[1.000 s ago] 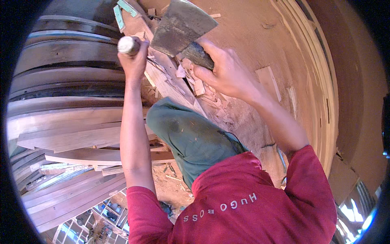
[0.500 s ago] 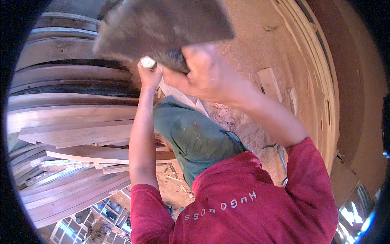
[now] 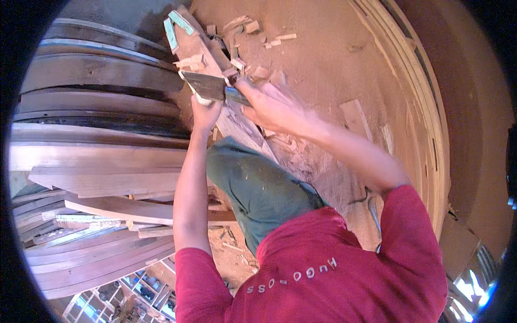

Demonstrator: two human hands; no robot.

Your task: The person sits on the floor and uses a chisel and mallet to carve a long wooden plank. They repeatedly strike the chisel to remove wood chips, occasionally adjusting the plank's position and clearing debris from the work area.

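"Two red sleeves (image 3: 412, 231) are framing the near view, a green trouser leg (image 3: 253, 177) showing between them. What are the hands doing?"

"Left hand (image 3: 204, 114) is gripping a pale-ended handle (image 3: 202, 100), fingers wrapped round it. Right hand (image 3: 264, 110) is clasping a broad-bladed tool (image 3: 203, 85) by its dark-blue grip, blade lying across that pale end — touching or just above, I'm not able to tell."

"Which step?"

"Striking, I'm judging: the blade's flat seems to be serving as a mallet, the handle perhaps belonging to a chisel. Its working end is hiding from view."

"And the next move?"

"Probably calling for a steady left fist and a square tap on the pale end — knuckles keeping clear of the blade."

"The workpiece?"

"Long timber (image 3: 242, 126) is running slantwise below the hands, from beside the knee outward. Wood chips (image 3: 288, 141) are littering its right side; turquoise strips (image 3: 170, 33) are lying near its far end."

"Farther out?"

"Stacked boards (image 3: 97, 156) are filling the left, a loose offcut (image 3: 356, 119) is lying on the floor to the right, long boards (image 3: 425, 118) are curving beyond."

"Containers?"

"I'm making out none for certain. A pale lattice (image 3: 70, 307) is showing lower left; whether it's holding anything is too small to tell."
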